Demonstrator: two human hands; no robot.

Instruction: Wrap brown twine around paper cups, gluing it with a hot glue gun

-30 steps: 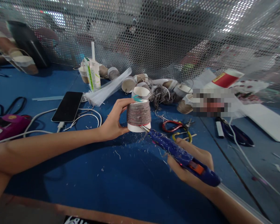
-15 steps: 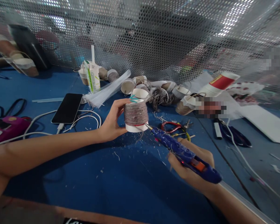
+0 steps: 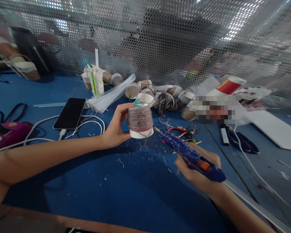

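Note:
My left hand [image 3: 115, 127] grips a paper cup [image 3: 140, 121] from its left side, thumb low and fingers at the upper end. Grey-brown twine [image 3: 140, 118] is wound round most of the cup; a red line and a white band show below it. A loose twine end [image 3: 146, 141] hangs underneath. In my right hand [image 3: 201, 166] is a blue glue gun [image 3: 184, 150] with a lit red light and a clear glue stick [image 3: 249, 202] out of its back. The nozzle points at the cup's lower right edge, very close to it; contact is hard to tell.
A phone [image 3: 70, 113] with a white cable lies left. Behind the cup are a drink carton [image 3: 95, 81], white strips [image 3: 113, 92], several twine-wrapped cups and a twine tangle [image 3: 167, 102]. Red-handled cutters [image 3: 178, 132] lie behind the glue gun; dark-handled scissors [image 3: 244, 142] lie right. A perforated metal screen [image 3: 145, 42] stands behind.
The glue gun's nozzle has drawn slightly right, off the red line on the cup. The cup has shifted a little left in my left hand.

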